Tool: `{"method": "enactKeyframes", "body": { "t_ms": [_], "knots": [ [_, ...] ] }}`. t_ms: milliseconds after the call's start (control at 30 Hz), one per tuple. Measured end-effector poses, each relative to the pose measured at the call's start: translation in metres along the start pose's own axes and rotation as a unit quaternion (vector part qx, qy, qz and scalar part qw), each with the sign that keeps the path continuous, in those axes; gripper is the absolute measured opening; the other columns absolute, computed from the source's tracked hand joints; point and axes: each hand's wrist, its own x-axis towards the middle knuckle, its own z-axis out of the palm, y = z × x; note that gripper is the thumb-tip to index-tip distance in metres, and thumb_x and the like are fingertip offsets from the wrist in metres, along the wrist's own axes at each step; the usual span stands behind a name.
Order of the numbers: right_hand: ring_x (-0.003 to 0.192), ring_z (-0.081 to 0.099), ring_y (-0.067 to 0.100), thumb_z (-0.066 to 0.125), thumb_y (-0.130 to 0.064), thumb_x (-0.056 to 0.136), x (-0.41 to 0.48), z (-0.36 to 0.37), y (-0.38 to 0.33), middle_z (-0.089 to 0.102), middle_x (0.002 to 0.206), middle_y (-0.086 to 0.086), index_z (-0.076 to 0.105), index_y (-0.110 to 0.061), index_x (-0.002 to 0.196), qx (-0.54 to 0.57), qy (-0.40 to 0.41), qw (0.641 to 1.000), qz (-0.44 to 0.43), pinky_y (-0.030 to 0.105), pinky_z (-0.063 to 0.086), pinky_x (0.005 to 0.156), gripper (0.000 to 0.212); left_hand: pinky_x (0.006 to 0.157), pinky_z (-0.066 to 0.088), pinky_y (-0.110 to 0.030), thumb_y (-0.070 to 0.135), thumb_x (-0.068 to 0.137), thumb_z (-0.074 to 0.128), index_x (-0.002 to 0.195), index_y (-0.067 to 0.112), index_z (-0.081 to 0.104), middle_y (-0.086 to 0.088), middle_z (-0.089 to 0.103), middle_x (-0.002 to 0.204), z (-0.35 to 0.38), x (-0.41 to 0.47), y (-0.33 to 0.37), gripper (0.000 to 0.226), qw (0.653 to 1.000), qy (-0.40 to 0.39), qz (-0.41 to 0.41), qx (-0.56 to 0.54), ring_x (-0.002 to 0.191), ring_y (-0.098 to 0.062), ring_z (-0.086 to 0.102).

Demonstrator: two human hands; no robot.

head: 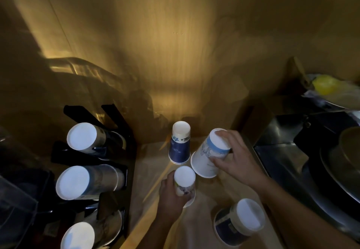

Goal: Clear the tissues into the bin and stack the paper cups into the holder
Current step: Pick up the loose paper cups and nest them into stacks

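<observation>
Mid-job at a dim bench (196, 227): the black holder (124, 170) already carries three rows of nested cups (85, 182). To its right, the left hand (171, 200) has its fingers wrapped round a small upturned cup (184, 180), while the right hand (239, 161) grips a tilted white cup (208, 157). A blue stack (179, 147) and another stack (239, 221), also right of the holder, await loading. No tissues or bin show, perhaps lost in shadow.
</observation>
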Motion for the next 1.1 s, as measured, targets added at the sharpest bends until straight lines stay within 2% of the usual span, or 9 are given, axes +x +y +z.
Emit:
{"method": "enactKeyframes", "body": {
  "t_ms": [67, 167, 333, 467, 600, 700, 767, 933, 1100],
  "knots": [
    [0.11, 0.045, 0.005, 0.076, -0.025, 0.07, 0.004, -0.003, -0.007, 0.038, 0.12, -0.011, 0.038, -0.037, 0.12, 0.011, 0.028, 0.999, -0.039, 0.014, 0.049, 0.083, 0.063, 0.094, 0.04, -0.034, 0.02, 0.059, 0.083, 0.124, 0.032, 0.041, 0.001, 0.045, 0.118, 0.002, 0.004, 0.001, 0.078, 1.0, 0.003, 0.001, 0.0, 0.116, -0.022, 0.046],
    [0.109, 0.046, 0.004, 0.076, -0.028, 0.071, 0.009, 0.0, -0.014, 0.04, 0.12, -0.007, 0.039, -0.035, 0.119, 0.031, 0.035, 0.996, -0.07, 0.012, 0.047, 0.082, 0.061, 0.095, 0.04, -0.036, 0.027, 0.06, 0.083, 0.123, 0.03, 0.041, -0.002, 0.048, 0.124, 0.007, 0.008, 0.0, 0.077, 1.0, -0.001, -0.004, 0.005, 0.118, -0.023, 0.044],
    [0.112, 0.036, -0.014, 0.069, -0.043, 0.074, 0.007, 0.018, -0.006, 0.031, 0.123, -0.021, 0.026, -0.058, 0.115, 0.001, -0.106, 0.992, -0.072, 0.005, 0.042, 0.081, 0.061, 0.095, 0.045, -0.046, 0.045, 0.049, 0.081, 0.116, 0.023, 0.048, -0.003, 0.059, 0.117, 0.01, 0.01, -0.003, 0.078, 1.0, -0.005, -0.004, 0.023, 0.11, -0.024, 0.053],
    [0.114, 0.041, 0.002, 0.063, -0.051, 0.075, 0.009, 0.036, 0.017, 0.032, 0.134, -0.014, 0.027, -0.043, 0.127, -0.07, -0.19, 0.976, -0.081, 0.019, 0.043, 0.09, 0.064, 0.095, 0.043, -0.037, 0.042, 0.048, 0.081, 0.122, 0.029, 0.041, 0.006, 0.05, 0.117, 0.003, 0.012, -0.007, 0.085, 0.998, -0.05, -0.037, 0.032, 0.113, -0.02, 0.049],
    [0.108, 0.04, 0.002, 0.066, -0.043, 0.076, 0.003, 0.057, 0.039, 0.035, 0.134, -0.013, 0.03, -0.04, 0.121, -0.132, -0.244, 0.958, -0.066, 0.019, 0.036, 0.087, 0.058, 0.102, 0.038, -0.035, 0.033, 0.056, 0.085, 0.136, 0.031, 0.027, 0.011, 0.039, 0.125, -0.002, 0.012, -0.005, 0.099, 0.995, -0.078, -0.052, 0.029, 0.122, -0.016, 0.039],
    [0.101, 0.04, 0.0, 0.069, -0.043, 0.073, 0.005, 0.06, 0.049, 0.037, 0.13, -0.017, 0.031, -0.043, 0.115, -0.136, -0.262, 0.954, -0.046, 0.017, 0.035, 0.081, 0.057, 0.093, 0.038, -0.021, 0.044, 0.056, 0.081, 0.119, 0.053, 0.03, 0.027, 0.042, 0.124, 0.0, 0.009, 0.008, 0.082, 0.996, -0.087, -0.001, 0.013, 0.114, -0.001, 0.044],
    [0.099, 0.039, 0.001, 0.068, -0.043, 0.072, 0.007, 0.06, 0.053, 0.037, 0.128, -0.016, 0.03, -0.043, 0.114, -0.144, -0.265, 0.952, -0.05, 0.017, 0.035, 0.079, 0.057, 0.089, 0.04, -0.015, 0.047, 0.059, 0.078, 0.113, 0.059, 0.035, 0.031, 0.047, 0.123, 0.005, 0.007, 0.017, 0.07, 0.997, -0.076, 0.035, -0.006, 0.111, 0.006, 0.048],
    [0.104, 0.04, 0.005, 0.065, -0.043, 0.075, 0.012, 0.053, 0.062, 0.037, 0.132, -0.01, 0.034, -0.033, 0.119, -0.153, -0.249, 0.955, -0.056, 0.017, 0.035, 0.081, 0.055, 0.096, 0.038, -0.009, 0.033, 0.077, 0.068, 0.117, 0.056, 0.033, 0.027, 0.045, 0.126, 0.017, 0.012, 0.038, 0.058, 0.986, -0.039, 0.151, 0.062, 0.116, 0.007, 0.044],
    [0.101, 0.042, 0.004, 0.063, -0.039, 0.079, 0.026, 0.042, 0.07, 0.046, 0.128, -0.005, 0.042, -0.028, 0.118, -0.144, -0.193, 0.97, -0.029, 0.01, 0.031, 0.074, 0.045, 0.096, 0.043, -0.023, 0.026, 0.089, 0.055, 0.134, 0.027, 0.042, 0.0, 0.048, 0.137, 0.033, 0.037, 0.055, 0.047, 0.953, -0.036, 0.221, 0.202, 0.121, -0.015, 0.049]
  ]
}}
